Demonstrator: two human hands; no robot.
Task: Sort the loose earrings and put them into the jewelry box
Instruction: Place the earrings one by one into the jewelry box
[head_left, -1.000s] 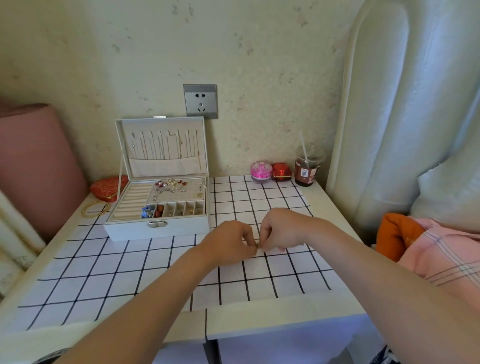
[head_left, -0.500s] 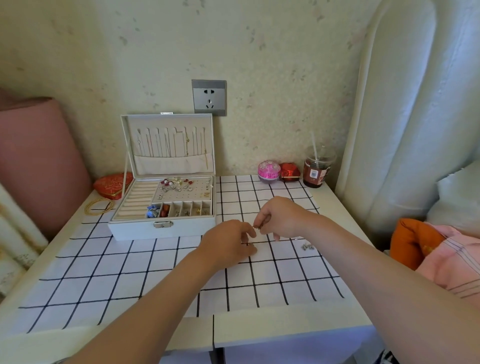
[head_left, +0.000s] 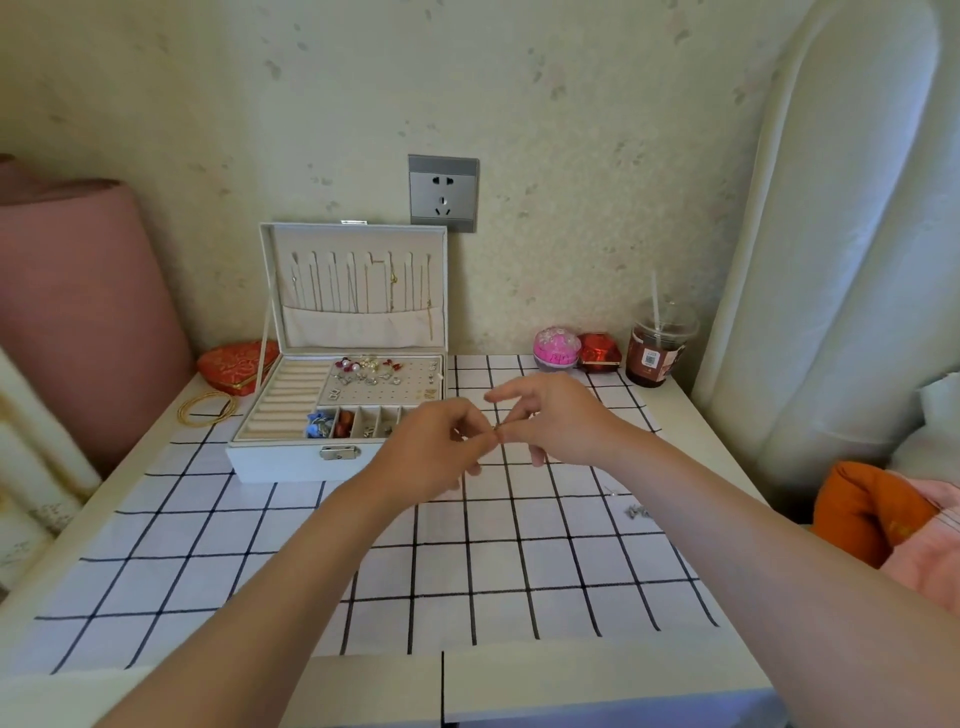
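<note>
White table (head_left: 691, 415) w/ a black-grid cloth (head_left: 467, 571) sits against a speckled cream wall, grey socket (head_left: 442, 193) above it. Both hands meet over the cloth, just right of the jewelry box (head_left: 332, 405) front corner. Left hand (head_left: 431, 452) is curled, thumb & forefinger pressed together on a tiny earring (head_left: 497, 427); right hand (head_left: 556, 421) pinches the same piece from the other side, its other fingers fanned out & up. Piece too small to tell shape or whether it's one part or two. A few loose earrings (head_left: 638, 512), small silver bits, lie on the cloth near the right forearm, well apart from the box. Box is open, lid upright w/ thin chains hanging in it; tray inside has ring rolls at left, a holed panel at back right carrying many studs (red, pearl, silver), & a front row of small compartments w/ blue and red items in the leftmost ones. Metal clasp on the box front. Left of box: red embroidered pouch (head_left: 234, 364) and gold bangles (head_left: 207, 409) on bare tabletop. Back right by the wall: pink round case (head_left: 556, 347), red faceted box (head_left: 600, 352), plastic cup w/ dark drink (head_left: 655, 348) & straw. Pink cushion far left, white padded headboard right, orange & pink fabric at right edge.
</note>
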